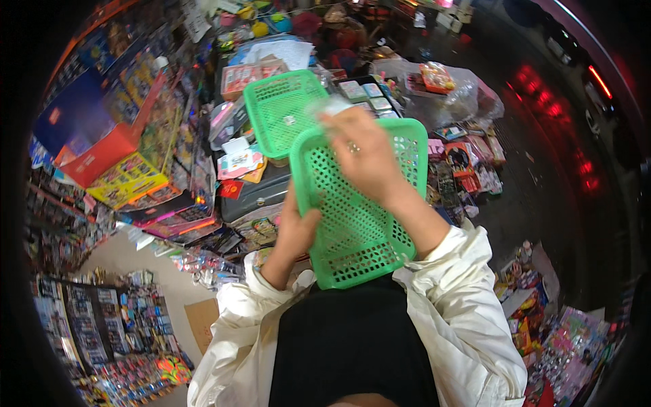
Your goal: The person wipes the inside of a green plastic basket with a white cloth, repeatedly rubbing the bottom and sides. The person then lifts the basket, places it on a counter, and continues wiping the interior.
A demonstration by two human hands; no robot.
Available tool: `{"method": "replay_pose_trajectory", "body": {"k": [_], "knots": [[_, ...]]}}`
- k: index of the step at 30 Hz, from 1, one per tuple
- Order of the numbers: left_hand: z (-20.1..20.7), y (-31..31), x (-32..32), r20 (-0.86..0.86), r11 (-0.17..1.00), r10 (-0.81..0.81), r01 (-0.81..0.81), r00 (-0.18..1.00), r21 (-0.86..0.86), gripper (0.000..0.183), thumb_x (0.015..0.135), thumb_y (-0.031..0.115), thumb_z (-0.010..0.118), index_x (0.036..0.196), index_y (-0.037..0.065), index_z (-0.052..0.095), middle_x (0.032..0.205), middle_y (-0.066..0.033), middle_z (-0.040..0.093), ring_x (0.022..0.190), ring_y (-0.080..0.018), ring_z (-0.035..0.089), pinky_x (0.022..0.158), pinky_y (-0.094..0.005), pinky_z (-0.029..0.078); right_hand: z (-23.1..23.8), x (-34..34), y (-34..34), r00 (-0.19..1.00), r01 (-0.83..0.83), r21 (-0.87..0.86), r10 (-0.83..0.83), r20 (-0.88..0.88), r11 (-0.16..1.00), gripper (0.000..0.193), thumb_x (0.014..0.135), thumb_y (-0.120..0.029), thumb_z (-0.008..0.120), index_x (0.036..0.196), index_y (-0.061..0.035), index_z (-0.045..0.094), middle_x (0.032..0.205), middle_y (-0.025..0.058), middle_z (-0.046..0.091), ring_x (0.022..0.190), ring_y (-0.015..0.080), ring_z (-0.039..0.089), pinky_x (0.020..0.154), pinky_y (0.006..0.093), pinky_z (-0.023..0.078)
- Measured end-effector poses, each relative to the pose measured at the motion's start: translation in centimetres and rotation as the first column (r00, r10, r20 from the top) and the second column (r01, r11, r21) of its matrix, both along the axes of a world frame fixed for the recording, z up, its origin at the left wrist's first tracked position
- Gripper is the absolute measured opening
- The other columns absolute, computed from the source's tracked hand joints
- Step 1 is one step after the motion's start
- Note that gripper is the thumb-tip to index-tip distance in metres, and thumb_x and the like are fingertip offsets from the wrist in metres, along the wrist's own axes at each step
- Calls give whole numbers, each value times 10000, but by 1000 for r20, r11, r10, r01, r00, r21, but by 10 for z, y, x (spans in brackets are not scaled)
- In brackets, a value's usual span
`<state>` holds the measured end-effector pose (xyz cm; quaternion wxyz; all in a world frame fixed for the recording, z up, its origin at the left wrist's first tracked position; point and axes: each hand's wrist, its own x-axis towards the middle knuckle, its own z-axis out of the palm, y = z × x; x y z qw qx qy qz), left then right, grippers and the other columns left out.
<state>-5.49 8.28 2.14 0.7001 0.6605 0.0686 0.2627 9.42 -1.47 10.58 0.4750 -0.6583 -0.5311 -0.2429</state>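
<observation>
A green plastic basket (349, 268) with a perforated floor and sides is tilted in front of my chest, with nothing seen lying in it. My left hand (298, 227) grips its left side, thumb over the rim. Over the basket's far part is my right hand (364, 150), fingers closed and smeared by motion. A whitish thing (332, 106) shows at its fingertips, too blurred to name. Just beyond, a second green basket (256, 115) rests on the goods-covered table, with a small white piece (289, 121) on its floor.
Left of the second basket lie cards and a red packet (230, 188). A black tray (363, 80) of small boxes stands behind my right hand. Clear plastic wrapping (468, 95) and toy packages (461, 159) are at the right. Display boxes (129, 180) crowd the left.
</observation>
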Motion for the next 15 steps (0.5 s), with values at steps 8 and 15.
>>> {"method": "replay_pose_trajectory", "body": {"k": [8, 15], "knots": [[-16, -24, -12, -44, 987, -161, 161, 986, 5, 761, 741, -76, 418, 1488, -19, 283, 1308, -103, 492, 1175, -208, 496, 1016, -334, 399, -6, 22, -80, 888, 427, -295, -458, -42, 855, 230, 846, -4, 642, 1070, -24, 691, 904, 144, 643, 813, 307, 641, 723, 372, 519], [-15, -37, 6, -48, 954, -300, 301, 953, 4, 740, 759, -51, 420, 1487, -4, 297, 1280, -104, 503, 1149, -194, 505, 993, -326, 412, -18, -12, -52, 998, 55, -22, -56, -31, 998, 122, 863, -48, 651, 964, -2, 702, 905, 156, 682, 849, 301, 668, 758, 372, 532]]}}
